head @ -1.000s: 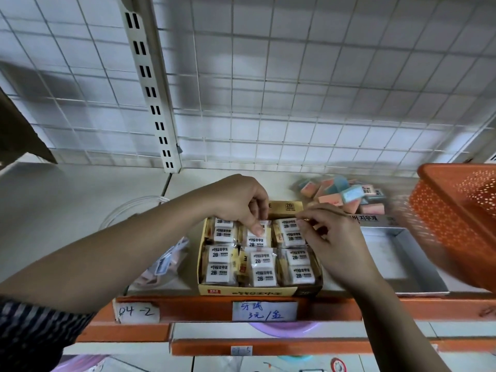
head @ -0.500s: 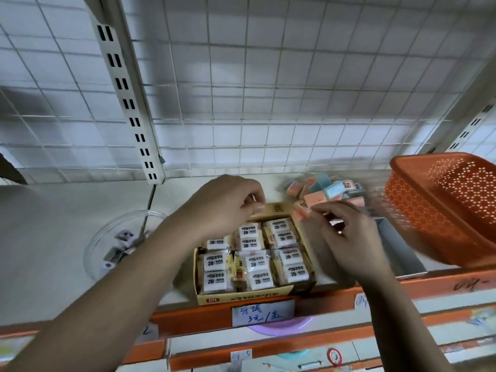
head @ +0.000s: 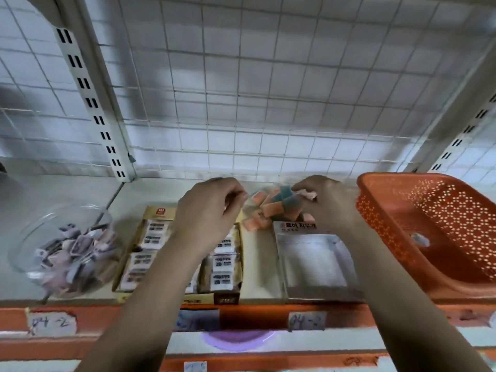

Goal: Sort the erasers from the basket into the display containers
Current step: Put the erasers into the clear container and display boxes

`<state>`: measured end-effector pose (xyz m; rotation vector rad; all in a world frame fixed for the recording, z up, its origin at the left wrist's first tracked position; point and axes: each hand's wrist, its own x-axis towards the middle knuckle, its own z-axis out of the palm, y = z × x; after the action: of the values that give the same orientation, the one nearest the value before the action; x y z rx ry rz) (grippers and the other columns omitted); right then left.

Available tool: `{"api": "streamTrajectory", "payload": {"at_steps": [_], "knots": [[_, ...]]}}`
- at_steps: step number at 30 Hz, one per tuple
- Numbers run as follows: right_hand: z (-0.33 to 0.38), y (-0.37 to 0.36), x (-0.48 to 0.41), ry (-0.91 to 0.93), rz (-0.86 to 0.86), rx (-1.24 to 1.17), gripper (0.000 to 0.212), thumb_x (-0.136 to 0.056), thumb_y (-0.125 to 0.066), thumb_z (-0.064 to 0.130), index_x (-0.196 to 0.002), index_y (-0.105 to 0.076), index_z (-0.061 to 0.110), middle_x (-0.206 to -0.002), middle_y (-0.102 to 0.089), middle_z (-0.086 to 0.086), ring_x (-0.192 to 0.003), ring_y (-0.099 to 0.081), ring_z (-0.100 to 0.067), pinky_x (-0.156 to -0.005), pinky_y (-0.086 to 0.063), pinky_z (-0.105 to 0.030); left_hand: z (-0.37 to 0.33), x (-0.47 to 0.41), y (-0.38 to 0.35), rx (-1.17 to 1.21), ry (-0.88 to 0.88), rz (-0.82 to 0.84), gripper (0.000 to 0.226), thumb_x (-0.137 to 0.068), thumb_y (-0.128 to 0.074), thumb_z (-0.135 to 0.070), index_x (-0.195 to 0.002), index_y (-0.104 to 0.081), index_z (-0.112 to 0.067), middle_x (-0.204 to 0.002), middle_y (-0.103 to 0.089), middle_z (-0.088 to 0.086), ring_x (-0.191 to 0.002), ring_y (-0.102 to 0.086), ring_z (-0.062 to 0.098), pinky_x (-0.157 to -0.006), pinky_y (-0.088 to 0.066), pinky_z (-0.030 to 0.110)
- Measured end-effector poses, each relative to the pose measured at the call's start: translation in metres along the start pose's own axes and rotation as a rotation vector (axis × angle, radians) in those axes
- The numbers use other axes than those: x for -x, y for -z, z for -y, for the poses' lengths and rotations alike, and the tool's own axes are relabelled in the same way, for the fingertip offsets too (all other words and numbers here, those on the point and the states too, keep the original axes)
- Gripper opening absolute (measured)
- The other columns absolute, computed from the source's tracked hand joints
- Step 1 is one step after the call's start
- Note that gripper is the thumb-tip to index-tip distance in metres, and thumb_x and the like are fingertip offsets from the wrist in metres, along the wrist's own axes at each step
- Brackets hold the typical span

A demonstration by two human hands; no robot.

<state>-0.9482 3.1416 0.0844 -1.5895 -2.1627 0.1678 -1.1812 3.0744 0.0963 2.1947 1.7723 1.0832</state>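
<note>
Hands have left the yellow 2B box [head: 158, 210] at the shelf's front edge and gone to the pink and blue erasers [head: 271, 208] piled at the back edge, behind the silver tray [head: 316, 264]. Right hand [head: 327, 202] fingers pinch one from the pile; left hand [head: 212, 218] fingers are curled beside it, can't tell if holding anything. Likely 2B lot done, pile goes next.

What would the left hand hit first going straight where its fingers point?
Probably the pile of pink and blue erasers just beyond the left hand; its curled fingers aim there. Depth is unclear.
</note>
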Motion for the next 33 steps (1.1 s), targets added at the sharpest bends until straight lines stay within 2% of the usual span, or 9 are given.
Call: {"api": "streamTrajectory", "payload": {"at_steps": [3, 7, 10, 16, 20, 24, 29, 31, 33], "knots": [[-0.012, -0.003, -0.011, 0.081, 0.079, -0.021, 0.025, -0.089, -0.063, 0.018, -0.113, -0.069, 0.018, -0.116, -0.065, 0.002, -0.106, -0.057, -0.016, -0.085, -0.043, -0.023, -0.020, 0.002, -0.016, -0.010, 0.063, -0.033, 0.012, -0.094, -0.059, -0.028, -0.090, -0.068, -0.022, -0.083, -0.068, -0.009, -0.080, -0.064, 0.013, -0.071, -0.053, 0.038], [-0.021, -0.010, -0.015, 0.145, 0.171, -0.038, 0.026, -0.087, -0.066, 0.022, -0.112, -0.070, 0.017, -0.112, -0.066, -0.004, -0.103, -0.060, -0.023, -0.088, -0.049, -0.037, -0.036, 0.009, -0.035, -0.001, 0.128, -0.077, 0.017, -0.093, -0.058, -0.033, -0.086, -0.069, -0.023, -0.078, -0.068, -0.010, -0.075, -0.064, 0.012, -0.069, -0.052, 0.037], [-0.028, -0.014, -0.013, 0.153, 0.159, -0.061, 0.025, -0.085, -0.067, 0.014, -0.109, -0.071, 0.015, -0.110, -0.063, -0.007, -0.101, -0.058, -0.025, -0.086, -0.048, -0.036, -0.044, 0.013, -0.044, 0.001, 0.147, -0.062, 0.010, -0.092, -0.061, -0.029, -0.087, -0.069, -0.026, -0.078, -0.068, -0.012, -0.075, -0.064, 0.007, -0.070, -0.053, 0.036], [-0.042, -0.006, -0.009, 0.056, 0.042, -0.260, 0.026, -0.084, -0.069, 0.012, -0.110, -0.072, 0.016, -0.108, -0.066, -0.003, -0.098, -0.059, -0.016, -0.077, -0.035, -0.017, -0.045, 0.012, -0.053, 0.010, 0.167, -0.037, 0.006, -0.090, -0.065, -0.024, -0.092, -0.071, -0.025, -0.086, -0.072, -0.011, -0.079, -0.066, 0.007, -0.074, -0.054, 0.036], [-0.041, 0.007, 0.009, -0.039, 0.031, -0.549, 0.020, -0.084, -0.073, 0.012, -0.103, -0.074, 0.019, -0.095, -0.070, 0.012, -0.092, -0.064, -0.005, -0.082, -0.048, -0.015, -0.041, 0.004, -0.053, -0.003, 0.174, 0.036, 0.009, -0.090, -0.064, -0.024, -0.097, -0.070, -0.024, -0.096, -0.072, -0.010, -0.085, -0.066, 0.008, -0.078, -0.054, 0.036], [-0.039, 0.013, 0.037, 0.026, 0.113, -0.874, 0.033, -0.085, -0.068, -0.003, -0.091, -0.071, 0.030, -0.088, -0.074, 0.018, -0.091, -0.068, 0.000, -0.083, -0.051, -0.018, -0.037, -0.003, -0.053, -0.006, 0.160, 0.067, 0.012, -0.090, -0.065, -0.023, -0.101, -0.069, -0.025, -0.101, -0.071, -0.007, -0.091, -0.066, 0.011, -0.083, -0.054, 0.038], [-0.041, 0.010, 0.057, 0.087, 0.170, -0.933, 0.032, -0.089, -0.059, -0.006, -0.108, -0.069, 0.018, -0.112, -0.071, 0.006, -0.112, -0.063, -0.014, -0.097, -0.048, -0.041, -0.032, -0.001, -0.056, -0.011, 0.136, 0.084, 0.013, -0.090, -0.064, -0.023, -0.102, -0.070, -0.023, -0.101, -0.071, -0.006, -0.093, -0.066, 0.012, -0.083, -0.053, 0.038], [-0.042, 0.009, 0.062, 0.043, 0.177, -0.968, 0.033, -0.086, -0.063, -0.007, -0.106, -0.067, 0.020, -0.110, -0.070, 0.006, -0.108, -0.064, -0.013, -0.096, -0.050, -0.043, -0.031, 0.001, -0.059, -0.020, 0.107, 0.083, 0.014, -0.089, -0.065, -0.022, -0.102, -0.070, -0.022, -0.101, -0.070, -0.005, -0.092, -0.066, 0.012, -0.082, -0.053, 0.036], [-0.043, 0.006, 0.067, -0.023, 0.197, -1.009, 0.034, -0.083, -0.068, -0.005, -0.109, -0.064, 0.015, -0.103, -0.070, -0.006, -0.101, -0.066, -0.022, -0.090, -0.055, -0.047, -0.030, 0.003, -0.062, -0.027, 0.082, 0.089, 0.013, -0.088, -0.066, -0.022, -0.101, -0.070, -0.021, -0.100, -0.069, -0.004, -0.091, -0.065, 0.013, -0.081, -0.052, 0.034]]}}
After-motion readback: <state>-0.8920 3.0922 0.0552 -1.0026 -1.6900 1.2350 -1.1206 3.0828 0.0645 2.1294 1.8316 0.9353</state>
